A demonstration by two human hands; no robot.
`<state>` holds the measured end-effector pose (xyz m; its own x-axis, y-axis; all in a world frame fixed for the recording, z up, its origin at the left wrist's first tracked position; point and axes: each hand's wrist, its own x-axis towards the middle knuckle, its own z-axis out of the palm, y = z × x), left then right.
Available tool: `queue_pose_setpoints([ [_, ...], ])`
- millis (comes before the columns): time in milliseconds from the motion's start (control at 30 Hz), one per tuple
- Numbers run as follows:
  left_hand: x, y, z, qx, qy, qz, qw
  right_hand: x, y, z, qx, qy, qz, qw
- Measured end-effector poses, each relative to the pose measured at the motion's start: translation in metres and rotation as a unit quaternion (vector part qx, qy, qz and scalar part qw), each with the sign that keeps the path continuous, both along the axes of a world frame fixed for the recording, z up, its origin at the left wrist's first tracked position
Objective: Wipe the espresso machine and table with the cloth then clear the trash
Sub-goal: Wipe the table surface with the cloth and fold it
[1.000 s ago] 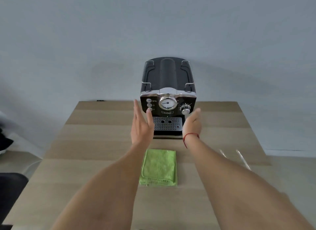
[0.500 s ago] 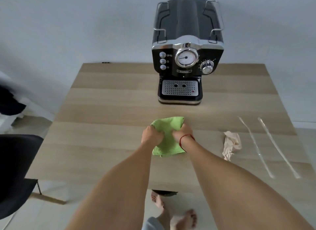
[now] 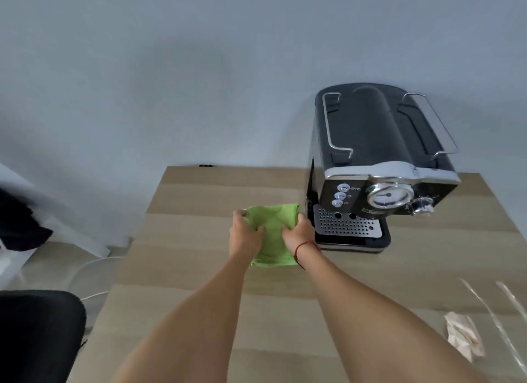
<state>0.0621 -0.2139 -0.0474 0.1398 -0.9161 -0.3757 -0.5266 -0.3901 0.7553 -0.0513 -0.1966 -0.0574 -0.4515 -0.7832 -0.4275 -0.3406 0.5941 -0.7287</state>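
Left hand [image 3: 244, 236] and right hand [image 3: 299, 234] each clutched a side of the green cloth [image 3: 273, 226], curled tight into it, over the middle of the desk [image 3: 194, 240], just left of the espresso machine [image 3: 368, 154].

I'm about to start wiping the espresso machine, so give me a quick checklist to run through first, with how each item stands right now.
1. Grip on the cloth: the left hand and right hand both hold the green cloth: ok.
2. Cloth spread flat for wiping: it is bunched between the hands: not ok.
3. Reach: the espresso machine stands just right of the cloth: ok.
4. Machine off and cool: cannot tell.
5. Trash cleared: crumpled paper and clear plastic strips lie on the table at the right: not ok.
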Motion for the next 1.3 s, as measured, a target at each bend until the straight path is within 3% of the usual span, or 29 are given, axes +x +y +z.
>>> queue_pose_setpoints([
  [233, -0.021, -0.115, -0.012, -0.037, 0.059, -0.047, 0.996, -0.012, -0.106, -0.005, -0.041, 0.05, -0.085, 0.994],
  [333, -0.026, -0.145, -0.026, -0.028, 0.051, -0.08, 0.995, -0.015, -0.13, -0.015, -0.074, 0.117, -0.077, 0.987],
  [433, -0.006, -0.153, -0.046, -0.02, -0.043, -0.105, 0.993, -0.003, -0.136, -0.033, -0.086, 0.213, -0.024, 0.973],
  [600, 0.05, -0.164, -0.087, -0.084, -0.256, -0.145, 0.952, -0.001, -0.163, -0.057, -0.012, 0.265, 0.121, 0.957],
  [733, 0.062, -0.162, -0.117, -0.105, -0.303, -0.168, 0.932, -0.017, -0.179, -0.082, 0.087, 0.301, 0.203, 0.928],
  [900, 0.061, -0.159, -0.127, -0.137, -0.316, -0.148, 0.927, -0.01, -0.169, -0.112, -0.013, 0.378, 0.158, 0.912],
  [1033, 0.062, -0.156, -0.125, -0.123, -0.316, -0.158, 0.927, 0.0, -0.121, -0.115, -0.086, 0.354, 0.147, 0.92],
  [1167, 0.06, -0.153, -0.12, -0.118, -0.315, -0.159, 0.928, 0.018, -0.072, -0.11, -0.1, 0.318, 0.183, 0.925],
  [1300, 0.059, -0.154, -0.12, -0.126, -0.314, -0.151, 0.929, -0.011, -0.108, -0.078, -0.238, 0.167, 0.046, 0.956],
])
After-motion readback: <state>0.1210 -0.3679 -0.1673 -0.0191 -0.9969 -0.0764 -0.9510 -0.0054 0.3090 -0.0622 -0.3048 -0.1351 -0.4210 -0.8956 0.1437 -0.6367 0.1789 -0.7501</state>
